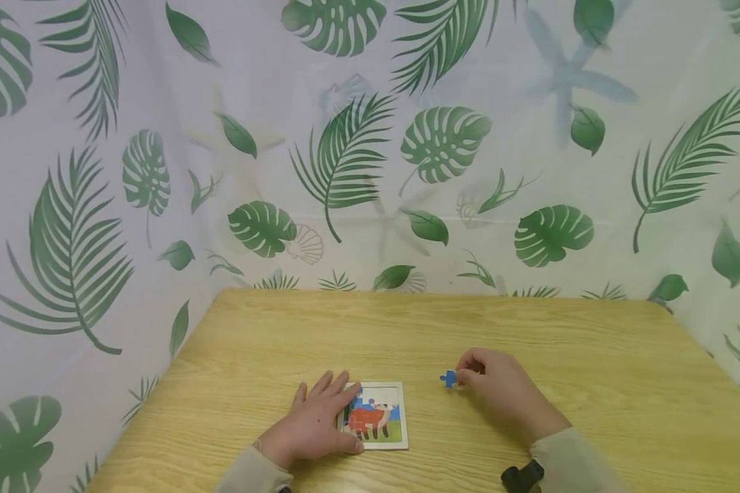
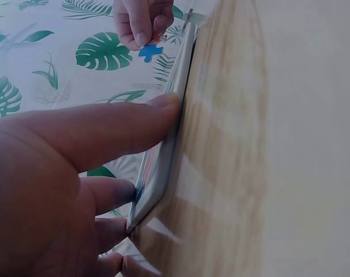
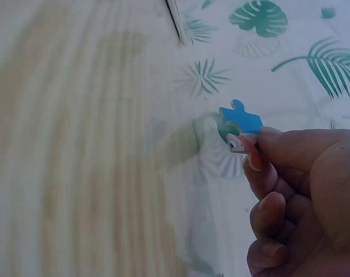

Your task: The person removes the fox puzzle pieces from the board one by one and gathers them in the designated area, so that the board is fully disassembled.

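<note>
The left hand (image 1: 317, 421) lies at the 9 o'clock side of a small puzzle board (image 1: 404, 424); its fingers are spread wide and fairly straight, the thumb touches the edge near 7 o'clock, and the forefinger reaches the corner near 11 o'clock. The board lies flat on the wooden table (image 1: 321, 322); inside its pale rim one sees a red animal with dark legs, on green ground with blue behind; toward 12 o'clock in the picture there is a pale patch.

The right hand (image 1: 499, 383) is held narrow; its thumb and finger pinch a blue puzzle piece (image 1: 449, 378), which is in the air, at 2 o'clock from the board and well apart from it. In the right wrist view, a red and white part with an eye (image 3: 234, 143) shows at 6 o'clock below the blue; I cannot tell if it belongs to the same piece or to a second one.

A black band (image 1: 523, 476) is at 5 o'clock from the right hand; a leaf-printed cloth (image 1: 358, 263) stands at 12 o'clock, behind the table.
</note>
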Demonstrator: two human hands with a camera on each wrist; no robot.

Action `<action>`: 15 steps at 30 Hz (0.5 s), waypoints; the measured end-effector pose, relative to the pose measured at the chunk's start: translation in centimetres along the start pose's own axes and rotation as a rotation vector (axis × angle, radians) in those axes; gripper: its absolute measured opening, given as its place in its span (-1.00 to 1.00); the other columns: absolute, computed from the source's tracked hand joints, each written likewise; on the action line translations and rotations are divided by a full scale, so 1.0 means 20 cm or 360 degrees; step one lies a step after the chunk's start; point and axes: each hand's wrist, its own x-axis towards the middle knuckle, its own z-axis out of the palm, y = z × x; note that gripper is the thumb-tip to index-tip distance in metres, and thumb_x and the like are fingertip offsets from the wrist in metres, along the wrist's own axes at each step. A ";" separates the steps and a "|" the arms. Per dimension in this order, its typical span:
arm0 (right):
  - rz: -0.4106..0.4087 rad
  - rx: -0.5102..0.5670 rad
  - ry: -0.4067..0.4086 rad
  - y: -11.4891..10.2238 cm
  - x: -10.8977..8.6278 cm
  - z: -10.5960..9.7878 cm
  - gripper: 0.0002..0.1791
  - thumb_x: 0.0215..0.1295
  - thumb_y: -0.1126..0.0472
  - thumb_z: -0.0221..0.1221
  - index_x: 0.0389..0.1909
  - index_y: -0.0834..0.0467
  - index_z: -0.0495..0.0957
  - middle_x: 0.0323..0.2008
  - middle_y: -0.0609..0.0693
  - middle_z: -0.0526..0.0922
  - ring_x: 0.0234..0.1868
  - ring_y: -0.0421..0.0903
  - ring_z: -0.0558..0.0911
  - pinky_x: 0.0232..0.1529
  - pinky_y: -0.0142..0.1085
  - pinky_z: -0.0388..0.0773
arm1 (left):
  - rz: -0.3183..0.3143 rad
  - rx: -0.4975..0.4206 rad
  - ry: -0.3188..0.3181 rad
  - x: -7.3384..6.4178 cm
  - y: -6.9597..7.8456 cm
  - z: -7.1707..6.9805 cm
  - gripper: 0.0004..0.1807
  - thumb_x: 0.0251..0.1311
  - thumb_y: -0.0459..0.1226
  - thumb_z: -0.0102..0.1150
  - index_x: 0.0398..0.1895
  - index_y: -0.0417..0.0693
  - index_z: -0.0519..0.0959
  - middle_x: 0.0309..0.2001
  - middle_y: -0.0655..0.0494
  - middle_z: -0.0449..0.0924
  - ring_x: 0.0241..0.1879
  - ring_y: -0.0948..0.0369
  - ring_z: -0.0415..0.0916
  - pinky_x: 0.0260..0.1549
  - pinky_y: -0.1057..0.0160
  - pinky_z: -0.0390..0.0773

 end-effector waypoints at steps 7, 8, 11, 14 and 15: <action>-0.0004 -0.0066 -0.0030 0.08 0.01 -0.05 -0.91 0.45 0.11 0.22 -0.27 -0.03 0.65 -0.34 -0.18 0.65 -0.27 -0.12 0.54 -0.17 -0.15 0.48 | 0.0004 0.0015 -0.0013 0.00 0.00 -0.01 0.04 0.06 0.15 0.40 0.59 0.02 0.20 0.60 -0.10 -0.03 0.57 -0.17 -0.22 0.33 -0.47 -0.31; -0.0005 -0.0066 -0.0039 0.09 0.01 -0.06 -0.91 0.45 0.10 0.21 -0.26 -0.04 0.66 -0.33 -0.18 0.66 -0.26 -0.13 0.55 -0.16 -0.14 0.49 | 0.0002 0.0005 -0.0021 0.00 0.00 -0.01 0.04 0.07 0.15 0.40 0.59 0.02 0.20 0.60 -0.09 -0.04 0.57 -0.16 -0.23 0.33 -0.47 -0.32; -0.0025 -0.0080 -0.0056 0.12 0.01 -0.09 -0.89 0.46 0.10 0.20 -0.28 -0.04 0.67 -0.27 -0.15 0.65 -0.22 -0.11 0.55 -0.15 -0.12 0.49 | 0.0002 -0.0024 -0.0038 -0.01 0.00 -0.01 0.05 0.08 0.16 0.39 0.60 0.03 0.18 0.60 -0.09 -0.05 0.57 -0.15 -0.26 0.33 -0.45 -0.35; -0.0036 -0.0095 -0.0037 0.15 0.01 -0.12 -0.86 0.45 0.10 0.20 -0.31 -0.05 0.69 -0.18 -0.11 0.64 -0.15 -0.09 0.56 -0.12 -0.09 0.51 | 0.0000 -0.0051 -0.0053 -0.01 0.00 -0.01 0.05 0.09 0.17 0.38 0.60 0.05 0.16 0.61 -0.08 -0.07 0.58 -0.14 -0.28 0.34 -0.45 -0.38; -0.0047 -0.0100 -0.0031 0.16 0.02 -0.13 -0.86 0.45 0.11 0.21 -0.32 -0.04 0.70 -0.16 -0.08 0.62 -0.14 -0.08 0.56 -0.12 -0.08 0.51 | 0.0000 -0.0047 -0.0053 -0.01 0.00 -0.01 0.05 0.10 0.17 0.38 0.60 0.05 0.16 0.61 -0.08 -0.07 0.58 -0.13 -0.28 0.34 -0.45 -0.38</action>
